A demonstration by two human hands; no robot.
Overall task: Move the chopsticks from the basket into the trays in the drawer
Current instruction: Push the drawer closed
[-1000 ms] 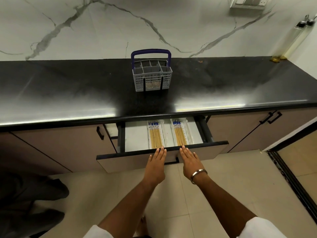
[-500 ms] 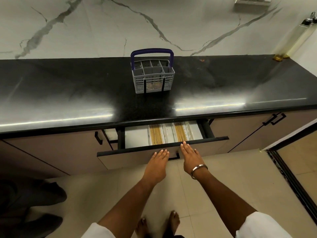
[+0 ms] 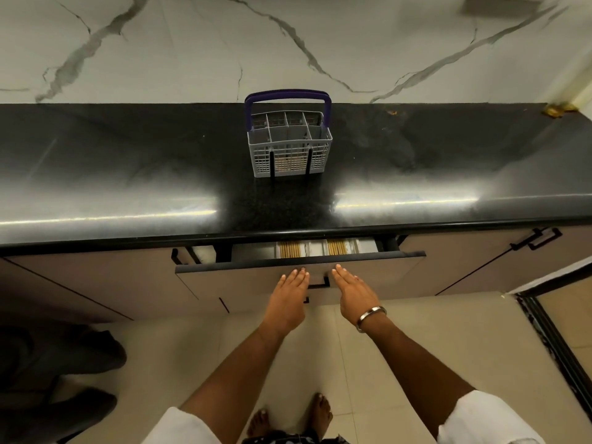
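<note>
From the head view, the left hand [image 3: 287, 296] and right hand [image 3: 354, 294] lie flat with straight fingers on the drawer [image 3: 378, 274] front, either side of its handle, holding nothing. The drawer stands only slightly open — two rows of chopsticks [image 3: 290, 249] show in its trays. At twelve o'clock the grey basket [image 3: 290, 145] sits on the black counter [image 3: 128, 174].

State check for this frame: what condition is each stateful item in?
Drawer: nearly shut, a narrow gap left.
Chopsticks: lying in the drawer's trays, two bundles showing.
Basket: upright on the counter, handle raised.
Left hand: flat on the drawer front.
Right hand: flat on the drawer front.
</note>
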